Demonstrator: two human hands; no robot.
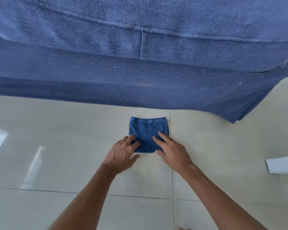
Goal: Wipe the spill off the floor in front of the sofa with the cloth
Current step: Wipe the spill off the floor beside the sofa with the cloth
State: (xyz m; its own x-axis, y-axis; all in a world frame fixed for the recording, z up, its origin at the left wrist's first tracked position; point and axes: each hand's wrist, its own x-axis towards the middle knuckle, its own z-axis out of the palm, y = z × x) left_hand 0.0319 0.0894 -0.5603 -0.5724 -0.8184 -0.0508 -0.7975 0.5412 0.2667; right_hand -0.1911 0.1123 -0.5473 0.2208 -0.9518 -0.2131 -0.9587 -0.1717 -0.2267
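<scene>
A folded blue cloth (147, 130) lies flat on the pale tiled floor (56, 155), just in front of the blue sofa (140, 55). My left hand (121, 153) rests on the cloth's near left corner, fingertips pressing on it. My right hand (171, 150) lies on the near right part, fingers spread over the fabric and the thumb at its near edge. Neither hand lifts the cloth. A faint yellowish smear (154, 159) shows on the tile just below the cloth, between my hands.
The sofa's skirt hangs to the floor across the whole width, its right corner (236, 118) ending at the right. A white flat object (283, 166) lies at the right edge. Glossy tiles with grout lines stretch to the left and toward me.
</scene>
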